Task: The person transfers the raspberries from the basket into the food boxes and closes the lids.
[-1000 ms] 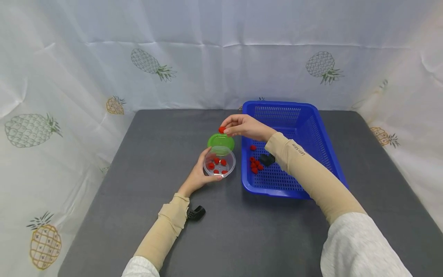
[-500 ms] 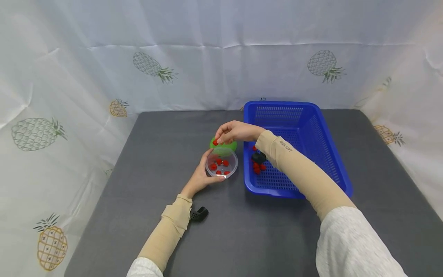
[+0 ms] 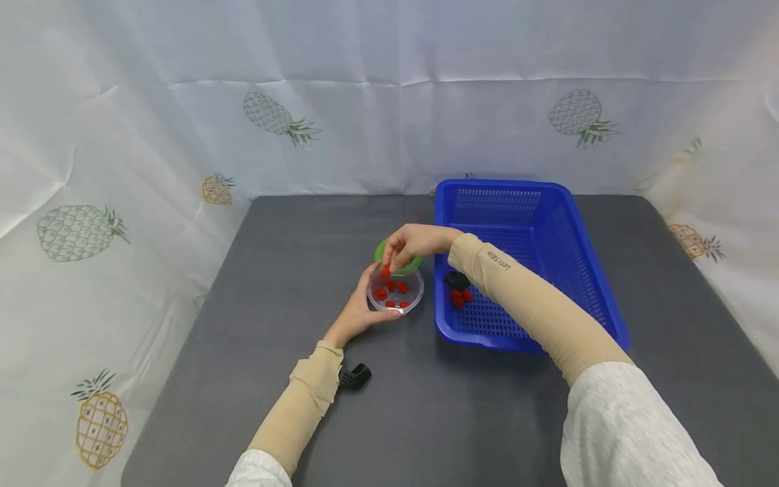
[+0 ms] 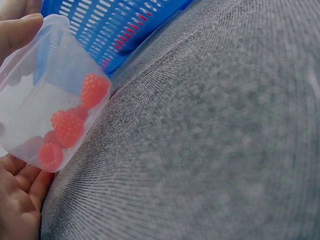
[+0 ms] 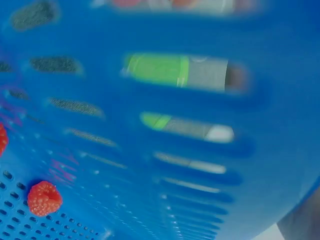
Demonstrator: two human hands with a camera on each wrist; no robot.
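You pinch a single raspberry (image 3: 386, 270) between the thumb and fingers of your right hand (image 3: 418, 238), poised by the far rim of a round clear plastic container (image 3: 417, 292), while your left hand (image 3: 358, 314) wraps the container's side on the gray tabletop (image 3: 395, 433), thumb at the near edge, fingers round the far one. Your two hands are close but separately occupied, one clamped on the fruit, the other on the vessel. Inside the container, several raspberries (image 4: 67, 128) lie at the bottom, at least three plainly visible to the left wrist view; reflections in the wall make an exact count unsafe. To your right, more raspberries (image 3: 458, 302) lie clustered toward the left side of the blue perforated basket (image 3: 511, 237), partly hidden by your right wrist, so their full number cannot be told. The job looks partway through: some fruit is in, the pinched raspberry is not yet released, and those in the basket appear to be left to move. The green lid (image 3: 380, 251) lies off the container, just beyond it and partly covered by your right hand; fitting it is presumably a later step.
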